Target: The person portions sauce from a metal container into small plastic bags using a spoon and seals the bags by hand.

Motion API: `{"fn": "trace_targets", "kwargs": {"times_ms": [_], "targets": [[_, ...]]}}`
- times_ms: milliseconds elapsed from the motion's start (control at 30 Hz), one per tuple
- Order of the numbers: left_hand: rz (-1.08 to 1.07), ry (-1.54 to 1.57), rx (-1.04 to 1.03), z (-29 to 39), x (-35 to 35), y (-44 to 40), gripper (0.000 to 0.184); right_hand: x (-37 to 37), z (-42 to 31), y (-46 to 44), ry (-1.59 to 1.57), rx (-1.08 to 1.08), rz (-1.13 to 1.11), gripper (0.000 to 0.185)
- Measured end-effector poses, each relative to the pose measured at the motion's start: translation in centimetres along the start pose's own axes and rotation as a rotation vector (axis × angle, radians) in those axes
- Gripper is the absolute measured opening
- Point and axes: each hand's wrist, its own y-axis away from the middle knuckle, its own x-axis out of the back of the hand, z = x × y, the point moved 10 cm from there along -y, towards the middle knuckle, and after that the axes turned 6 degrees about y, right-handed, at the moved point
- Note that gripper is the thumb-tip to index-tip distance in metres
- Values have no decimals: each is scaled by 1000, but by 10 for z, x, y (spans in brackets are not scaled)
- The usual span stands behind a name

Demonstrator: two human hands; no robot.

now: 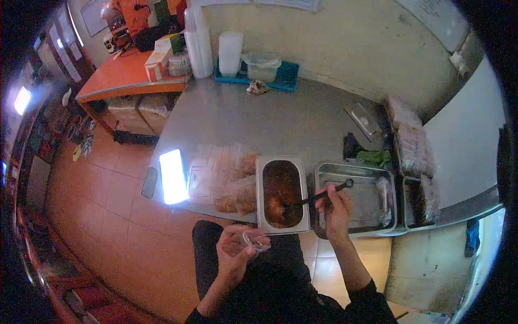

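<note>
My left hand (233, 251) is closed around a small clear plastic cup (257, 241), held just in front of the counter edge. In my right hand (335, 209) is the black handle of a ladle (310, 200). Its lower end dips into a rectangular steel pan (261, 178) of reddish-brown sauce (283, 186). The ladle's bowl is hard to make out in the sauce. Left of the pan lie several clear plastic bags (237, 197) with orange-brown contents. A wider, shallow steel tray (354, 173) sits under and beyond my right hand.
A bright, glowing screen (174, 177) lies at the counter's left edge. Along the wall, a blue tray (288, 76) carries plastic tubs, beside tall stacked cups (197, 43). Packed containers (413, 148) line the right side. An orange table (116, 75) stands at back left.
</note>
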Motion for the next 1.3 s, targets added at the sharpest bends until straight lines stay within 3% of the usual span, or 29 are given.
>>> {"fn": "trace_targets", "kwargs": {"times_ms": [200,267,400,767,1167,1300], "targets": [[58,-129,-3,14,5,-7,49,15,-14,12,-63,124,50,29],[110,-122,12,14,14,-9,53,11,-27,16,122,223,-8,29],[171,-105,19,16,19,-9,57,10,-28,19,43,223,29,29],[172,-112,-26,24,16,-8,48,29,17,14,-305,-109,186,25],[197,-145,-86,32,23,-26,42,39,45,19,-359,-277,204,19],[234,-200,-67,38,19,-32,40,34,39,20,-382,-246,189,18]]}}
